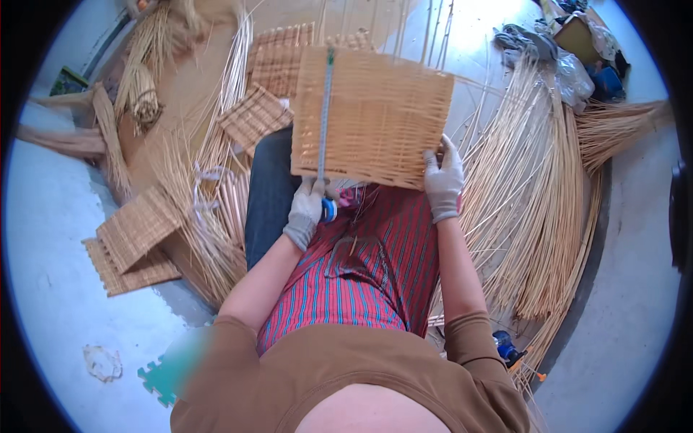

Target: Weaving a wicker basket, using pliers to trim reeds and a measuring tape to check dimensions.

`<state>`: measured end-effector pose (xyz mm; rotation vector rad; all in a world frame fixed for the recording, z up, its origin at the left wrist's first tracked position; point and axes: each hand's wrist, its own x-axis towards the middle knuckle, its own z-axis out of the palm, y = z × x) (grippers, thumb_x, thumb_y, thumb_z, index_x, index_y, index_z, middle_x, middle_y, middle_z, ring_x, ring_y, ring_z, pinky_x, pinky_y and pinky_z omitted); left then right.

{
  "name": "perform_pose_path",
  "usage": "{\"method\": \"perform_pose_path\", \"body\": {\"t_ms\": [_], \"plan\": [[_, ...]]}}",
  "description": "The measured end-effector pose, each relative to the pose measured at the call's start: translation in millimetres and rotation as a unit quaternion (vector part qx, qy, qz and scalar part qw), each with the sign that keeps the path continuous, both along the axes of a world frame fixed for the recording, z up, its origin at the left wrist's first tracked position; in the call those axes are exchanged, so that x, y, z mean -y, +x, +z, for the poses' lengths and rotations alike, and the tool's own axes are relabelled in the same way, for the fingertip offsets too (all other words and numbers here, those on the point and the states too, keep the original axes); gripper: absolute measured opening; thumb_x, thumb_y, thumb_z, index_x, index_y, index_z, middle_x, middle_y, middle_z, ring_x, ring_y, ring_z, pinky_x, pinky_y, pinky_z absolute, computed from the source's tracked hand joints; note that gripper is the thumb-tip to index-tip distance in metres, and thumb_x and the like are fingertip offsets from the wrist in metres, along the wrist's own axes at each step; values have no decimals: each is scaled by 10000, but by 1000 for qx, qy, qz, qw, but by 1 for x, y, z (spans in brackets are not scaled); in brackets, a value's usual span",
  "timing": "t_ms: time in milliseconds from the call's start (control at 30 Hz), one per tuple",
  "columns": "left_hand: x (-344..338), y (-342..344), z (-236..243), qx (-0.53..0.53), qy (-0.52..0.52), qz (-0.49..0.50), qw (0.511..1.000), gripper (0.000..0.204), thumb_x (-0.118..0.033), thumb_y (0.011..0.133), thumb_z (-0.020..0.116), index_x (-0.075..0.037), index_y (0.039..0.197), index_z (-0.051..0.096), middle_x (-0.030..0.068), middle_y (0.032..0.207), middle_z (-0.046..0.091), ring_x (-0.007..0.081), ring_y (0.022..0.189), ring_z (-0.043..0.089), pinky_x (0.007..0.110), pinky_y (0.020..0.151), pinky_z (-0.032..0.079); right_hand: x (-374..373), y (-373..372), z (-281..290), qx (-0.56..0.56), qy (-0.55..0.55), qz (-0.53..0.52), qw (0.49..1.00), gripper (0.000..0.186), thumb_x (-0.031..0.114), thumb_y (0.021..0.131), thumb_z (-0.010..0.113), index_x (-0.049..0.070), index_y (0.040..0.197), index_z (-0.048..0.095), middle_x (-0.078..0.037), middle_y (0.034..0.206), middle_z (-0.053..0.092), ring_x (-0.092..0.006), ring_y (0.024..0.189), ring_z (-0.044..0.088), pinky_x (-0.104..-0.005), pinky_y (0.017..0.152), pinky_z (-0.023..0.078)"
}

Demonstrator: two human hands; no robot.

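Note:
A woven wicker panel is held up in front of me, over my lap. My right hand, in a pale work glove, is closed on its lower right corner, with the thumb on the near face. At the lower left edge my gloved left hand is closed on a tape measure with a blue case. The tape's pale blade runs up the left part of the panel to its top edge, where a green end shows. My left fingers partly hide the case.
Long loose wicker strands spread on the right, with more bundles at upper left. Other woven panels lie on the left and beyond my knee. A striped red apron covers my lap. Bags and cloths are piled at upper right.

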<state>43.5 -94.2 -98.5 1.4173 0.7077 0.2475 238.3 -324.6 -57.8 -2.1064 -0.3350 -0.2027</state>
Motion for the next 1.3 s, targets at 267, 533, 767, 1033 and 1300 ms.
{"method": "perform_pose_path", "body": {"t_ms": [267, 533, 767, 1033, 1300], "plan": [[73, 9, 83, 53, -12, -190, 980, 280, -296, 1099, 521, -40, 1090, 636, 29, 862, 684, 77, 704, 613, 249, 631, 515, -19, -116, 28, -203, 225, 186, 935, 284, 221, 1072, 562, 8, 1210, 689, -103, 1116, 709, -197, 1104, 657, -323, 965, 505], [29, 64, 110, 110, 181, -165, 963, 152, -106, 996, 661, -25, 1117, 704, 102, 1088, 712, 209, 1069, 669, 340, 977, 511, 32, -18, 63, -319, 305, 240, 865, 396, 374, 1098, 509, 59, 884, 617, -19, 793, 651, -103, 680, 589, -263, 651, 502], [-161, 147, 156, 128, 348, 21, 928, 311, -24, 1003, 640, -53, 1311, 664, 22, 1109, 682, 105, 1000, 623, 253, 916, 521, 5, 95, 131, 16, -232, 285, 930, 390, 356, 1032, 549, 5, 895, 652, -193, 755, 651, -365, 739, 672, -448, 691, 519], [-186, 185, 143, 105, 200, -48, 973, 143, -15, 916, 750, -28, 1056, 771, 39, 988, 750, 110, 880, 686, 249, 805, 585, -53, 133, 152, 13, -356, 288, 889, 369, 404, 995, 534, 101, 983, 745, -179, 955, 733, -396, 934, 693, -490, 846, 547], [-206, 178, 162, 60, 329, -68, 940, 104, -61, 904, 771, -8, 993, 776, 23, 893, 741, 88, 806, 654, 236, 731, 547, -27, 212, 196, -48, -363, 247, 897, 382, 391, 937, 661, 43, 1060, 758, -155, 888, 753, -307, 830, 715, -399, 802, 557]]}}
